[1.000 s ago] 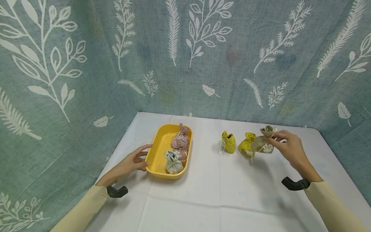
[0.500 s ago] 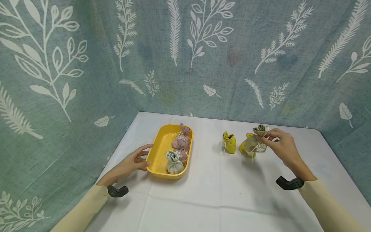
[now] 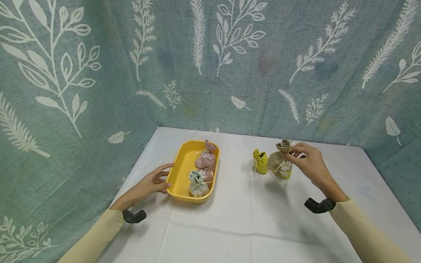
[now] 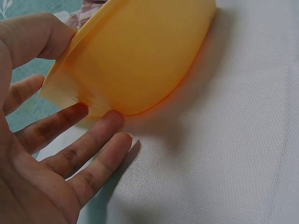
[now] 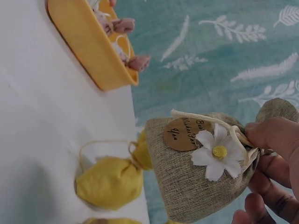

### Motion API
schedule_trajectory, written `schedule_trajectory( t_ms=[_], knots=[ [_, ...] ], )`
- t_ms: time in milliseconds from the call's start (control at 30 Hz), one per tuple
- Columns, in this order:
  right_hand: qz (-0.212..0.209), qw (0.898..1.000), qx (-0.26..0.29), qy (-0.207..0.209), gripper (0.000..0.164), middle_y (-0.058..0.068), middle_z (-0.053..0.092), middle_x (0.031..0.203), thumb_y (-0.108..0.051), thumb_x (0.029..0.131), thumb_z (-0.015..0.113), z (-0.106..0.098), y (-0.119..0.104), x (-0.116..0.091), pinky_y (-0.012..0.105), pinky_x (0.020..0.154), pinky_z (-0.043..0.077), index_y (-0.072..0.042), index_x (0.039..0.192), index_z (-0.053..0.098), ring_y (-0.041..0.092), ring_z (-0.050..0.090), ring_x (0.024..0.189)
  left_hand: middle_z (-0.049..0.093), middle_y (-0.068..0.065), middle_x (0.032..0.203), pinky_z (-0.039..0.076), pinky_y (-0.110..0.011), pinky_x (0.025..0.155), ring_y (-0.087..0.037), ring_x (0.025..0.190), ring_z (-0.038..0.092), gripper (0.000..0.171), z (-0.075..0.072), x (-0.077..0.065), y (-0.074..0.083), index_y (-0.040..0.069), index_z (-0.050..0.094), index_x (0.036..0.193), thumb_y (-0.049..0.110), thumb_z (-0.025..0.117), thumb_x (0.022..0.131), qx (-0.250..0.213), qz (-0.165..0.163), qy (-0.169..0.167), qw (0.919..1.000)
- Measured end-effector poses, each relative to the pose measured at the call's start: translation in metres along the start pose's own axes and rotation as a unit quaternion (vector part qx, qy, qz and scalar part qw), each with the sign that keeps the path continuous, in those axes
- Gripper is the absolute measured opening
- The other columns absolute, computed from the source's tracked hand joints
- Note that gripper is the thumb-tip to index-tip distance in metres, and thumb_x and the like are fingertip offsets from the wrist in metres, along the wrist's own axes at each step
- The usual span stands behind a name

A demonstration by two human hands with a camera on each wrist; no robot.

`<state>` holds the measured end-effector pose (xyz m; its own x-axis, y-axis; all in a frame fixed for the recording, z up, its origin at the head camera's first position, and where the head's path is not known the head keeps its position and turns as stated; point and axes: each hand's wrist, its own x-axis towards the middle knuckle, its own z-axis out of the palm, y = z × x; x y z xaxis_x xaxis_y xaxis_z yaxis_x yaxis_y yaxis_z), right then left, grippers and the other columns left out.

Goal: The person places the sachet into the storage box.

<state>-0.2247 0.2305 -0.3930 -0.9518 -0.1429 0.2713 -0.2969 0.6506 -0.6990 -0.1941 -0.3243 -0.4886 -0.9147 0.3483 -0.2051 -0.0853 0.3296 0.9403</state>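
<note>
The right hand [image 3: 309, 162] grips the neck of a grey-beige pouch [image 3: 275, 160] in its fingers [image 5: 279, 199], held above the bench [image 3: 230, 219] and partly covering one yellow pouch [image 3: 287, 173] from the head view; a second yellow pouch [image 3: 261, 163] stands just left. A broad strip of bench separates these from the yellow tray [image 3: 180, 171]. The left hand [image 3: 154, 185] has its fingers loosely holding the tray's left rim; pink pouches [image 3: 206, 160] and a pale green pouch [image 3: 198, 187] line the right wall.

Right-wrist view, just right of centre: round brown tag [image 5: 174, 140] on grey-beige drawstring pouch [image 5: 191, 193] reads "Best Wishes For You"; "Best" partly obscured.
</note>
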Motion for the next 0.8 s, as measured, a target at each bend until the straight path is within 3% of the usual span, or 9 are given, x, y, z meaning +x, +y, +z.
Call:
schedule_trajectory(
  t_ms=[267,533,800],
  knots=[
    [-0.017,0.999,0.028,-0.013,0.023,0.002,0.063,0.098,-0.037,0.096,0.075,0.011,-0.012,0.006,0.033,0.066,0.046,-0.014,0.095,0.079,0.019,0.054,0.087,0.036,-0.019,0.158,0.06,-0.041,0.088,-0.032,0.124,0.058,0.078,-0.001,0.0,-0.001,0.03,0.03,0.162,0.021,0.074,0.098,0.002,-0.001,0.002,1.0],
    [-0.039,0.999,0.03,-0.023,0.017,0.001,0.063,0.098,-0.029,0.096,0.075,0.026,-0.032,0.017,0.035,0.065,0.049,-0.015,0.087,0.076,0.021,0.056,0.088,0.037,-0.016,0.159,0.059,-0.045,0.089,-0.038,0.133,0.05,0.076,-0.002,0.0,-0.002,0.03,0.03,0.162,0.022,0.072,0.099,-0.002,0.015,-0.006,0.9999],
    [-0.069,0.996,0.049,-0.025,0.015,-0.001,0.065,0.098,-0.025,0.093,0.079,0.048,-0.054,0.025,0.037,0.07,0.048,-0.016,0.082,0.074,0.019,0.057,0.087,0.037,-0.014,0.159,0.059,-0.044,0.09,-0.038,0.134,0.05,0.074,-0.001,-0.001,-0.003,0.032,0.031,0.161,0.023,0.072,0.099,0.004,0.01,-0.004,0.9999]
  ],
)
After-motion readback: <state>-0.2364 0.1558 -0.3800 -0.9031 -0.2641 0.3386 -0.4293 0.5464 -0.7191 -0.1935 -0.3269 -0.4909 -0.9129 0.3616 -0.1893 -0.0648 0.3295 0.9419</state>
